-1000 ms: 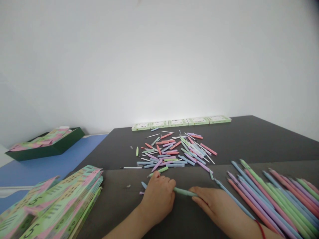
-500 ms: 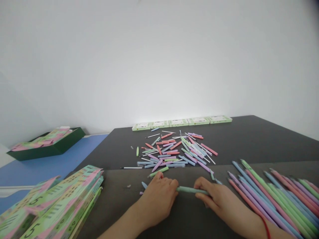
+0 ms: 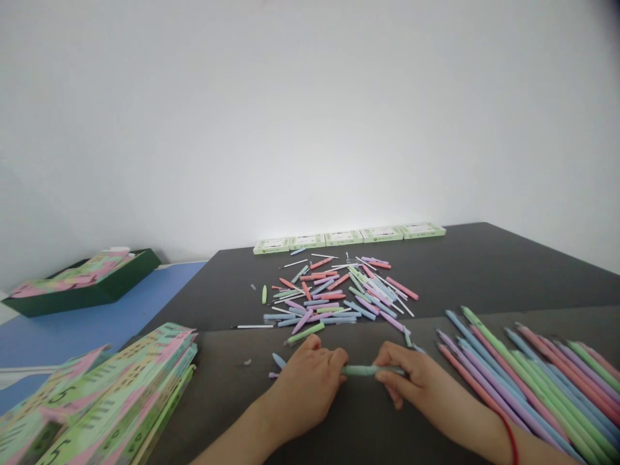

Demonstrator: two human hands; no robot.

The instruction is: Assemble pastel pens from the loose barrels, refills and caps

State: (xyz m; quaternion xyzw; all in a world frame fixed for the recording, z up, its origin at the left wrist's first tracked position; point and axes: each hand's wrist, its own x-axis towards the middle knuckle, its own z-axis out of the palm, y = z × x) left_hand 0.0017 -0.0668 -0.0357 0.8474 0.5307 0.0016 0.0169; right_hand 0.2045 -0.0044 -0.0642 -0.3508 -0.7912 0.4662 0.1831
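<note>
Between my two hands a pale green pen (image 3: 359, 371) lies nearly level above the dark table. My left hand (image 3: 312, 381) is wrapped round its left end, which the fingers hide. My right hand (image 3: 411, 381) pinches the pen near its right end between thumb and fingers; a red string circles that wrist. Just left of my left hand are a blue pen part (image 3: 278, 360) and a small purple piece (image 3: 274, 375), both partly covered. A green barrel (image 3: 305, 334) rests beyond my left knuckles.
Loose pen parts and white refills (image 3: 329, 303) are scattered mid-table. Rows of coloured pens (image 3: 523, 381) lie at the right. Printed packets (image 3: 121, 394) are stacked at left front. Flat green-white boxes (image 3: 343, 238) line the wall. A dark green box (image 3: 111, 289) stands on the blue surface.
My right hand has shifted right along the pen, its thumb and fingers regripping nearer the end. The pen has turned from slanting to nearly level. My left hand keeps its hold.
</note>
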